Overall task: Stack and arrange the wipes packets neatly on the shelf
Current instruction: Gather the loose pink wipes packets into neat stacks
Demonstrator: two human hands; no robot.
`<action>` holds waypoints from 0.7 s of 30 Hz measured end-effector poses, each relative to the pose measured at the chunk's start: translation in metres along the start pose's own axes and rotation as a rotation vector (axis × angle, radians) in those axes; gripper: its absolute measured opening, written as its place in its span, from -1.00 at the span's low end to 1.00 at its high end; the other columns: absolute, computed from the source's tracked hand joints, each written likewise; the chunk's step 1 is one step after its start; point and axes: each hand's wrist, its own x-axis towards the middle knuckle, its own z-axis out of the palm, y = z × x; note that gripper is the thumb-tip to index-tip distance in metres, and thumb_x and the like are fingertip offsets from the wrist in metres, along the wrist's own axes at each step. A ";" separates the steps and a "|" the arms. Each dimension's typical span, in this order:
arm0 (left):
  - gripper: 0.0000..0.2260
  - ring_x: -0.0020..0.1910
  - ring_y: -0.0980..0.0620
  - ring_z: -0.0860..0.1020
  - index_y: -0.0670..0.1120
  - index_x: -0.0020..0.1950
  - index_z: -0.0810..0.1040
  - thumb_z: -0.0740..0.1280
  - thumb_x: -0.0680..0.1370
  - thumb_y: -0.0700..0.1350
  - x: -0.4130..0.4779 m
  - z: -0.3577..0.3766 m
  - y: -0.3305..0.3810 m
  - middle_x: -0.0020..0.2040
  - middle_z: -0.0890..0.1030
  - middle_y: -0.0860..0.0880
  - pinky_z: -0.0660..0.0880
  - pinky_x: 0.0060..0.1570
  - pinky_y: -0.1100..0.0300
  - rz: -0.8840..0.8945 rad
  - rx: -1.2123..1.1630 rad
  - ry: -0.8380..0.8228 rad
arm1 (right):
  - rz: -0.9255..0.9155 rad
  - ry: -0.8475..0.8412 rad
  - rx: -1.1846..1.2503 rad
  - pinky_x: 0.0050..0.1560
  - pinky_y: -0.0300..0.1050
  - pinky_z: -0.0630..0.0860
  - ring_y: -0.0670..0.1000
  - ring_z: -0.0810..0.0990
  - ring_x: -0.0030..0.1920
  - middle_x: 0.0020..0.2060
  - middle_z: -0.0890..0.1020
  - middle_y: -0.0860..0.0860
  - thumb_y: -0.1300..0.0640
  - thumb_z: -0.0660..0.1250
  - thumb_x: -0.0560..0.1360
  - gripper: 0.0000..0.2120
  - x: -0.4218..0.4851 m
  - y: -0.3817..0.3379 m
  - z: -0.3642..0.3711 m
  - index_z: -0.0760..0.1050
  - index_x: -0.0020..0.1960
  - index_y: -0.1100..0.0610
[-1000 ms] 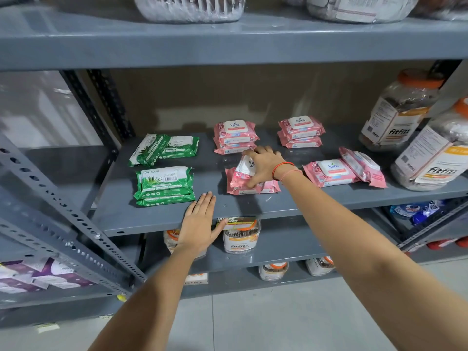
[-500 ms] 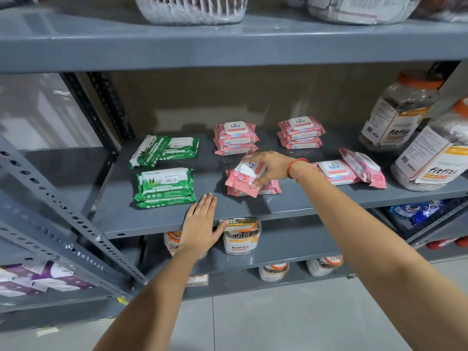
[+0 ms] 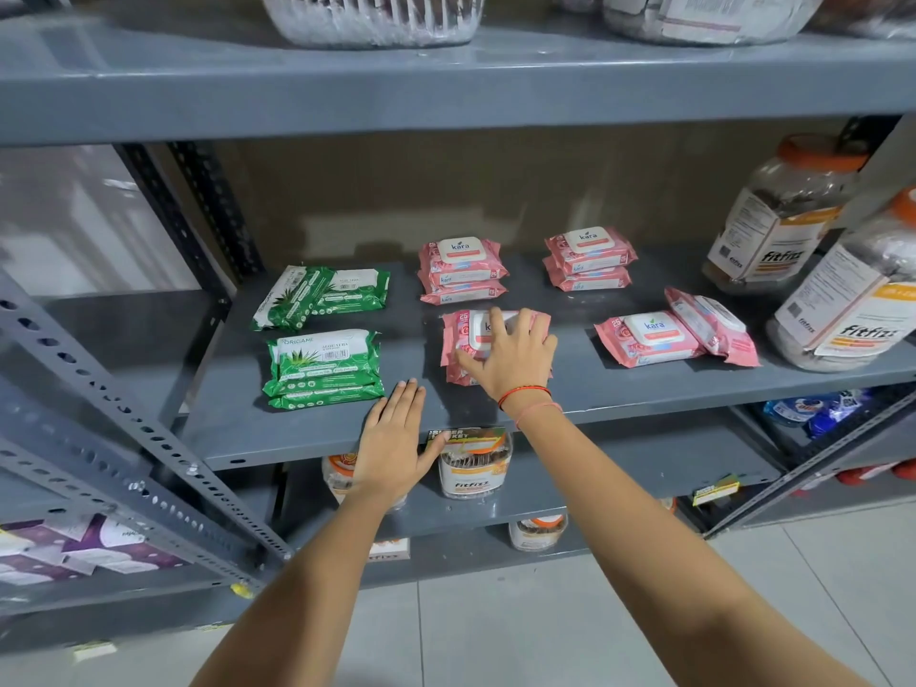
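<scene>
Fingers: right hand [image 3: 510,357] has its fingers [image 3: 497,323] spread flat and draped over the top pink packet [image 3: 458,339], thumb hooked at the near-left corner, pressing more than pinching, looks like. Can't really say it's a proper grip.
Left hand: left hand [image 3: 394,438] lies palm down and flat on the front lip of the shelf [image 3: 619,389], holding nothing, just bracing.
Where the packet is: middle of the shelf's front row, sitting on another pink packet under it, directly under the right hand's fingers.
Nearer hand: the right, obviously, since it's already on the thing; the left is just beside the stack, down and to the left.
Long axis: runs left-right along the shelf, roughly parallel to the front edge; white flap lid faces up.
Alignment: top packet seems shifted a bit up-left of the one below, so probably needs a small nudge to square up.
Neighbours: green stack [image 3: 324,369] to the left, loose pink pair [image 3: 674,337] to the right, one leaning on the other, still messy.
</scene>
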 end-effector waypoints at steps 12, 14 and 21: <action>-0.24 0.50 -0.05 0.07 -0.18 0.50 0.08 -0.25 0.50 0.33 -0.001 0.000 -0.001 0.52 0.16 -0.13 0.03 0.46 0.01 0.007 0.015 -0.005 | -0.091 -0.052 0.154 0.34 0.22 0.23 0.22 0.20 0.40 0.39 0.29 0.18 -0.26 0.14 0.48 -0.38 0.012 0.011 0.011 0.22 0.43 0.04; -0.26 0.50 -0.05 0.10 -0.18 0.50 0.11 -0.20 0.51 0.31 0.000 0.000 -0.001 0.51 0.18 -0.13 0.04 0.45 0.01 0.007 0.006 0.002 | -0.097 -0.043 0.164 0.33 0.22 0.26 0.22 0.22 0.38 0.37 0.32 0.18 -0.27 0.16 0.47 -0.38 0.014 0.012 0.013 0.24 0.41 0.05; -0.23 0.50 -0.04 0.07 -0.18 0.50 0.09 -0.22 0.49 0.32 0.001 0.002 -0.003 0.52 0.15 -0.13 -0.01 0.45 0.04 0.020 0.020 0.012 | -0.163 -0.050 0.156 0.29 0.23 0.27 0.22 0.26 0.32 0.33 0.34 0.17 -0.27 0.18 0.45 -0.37 0.020 0.017 0.015 0.27 0.40 0.05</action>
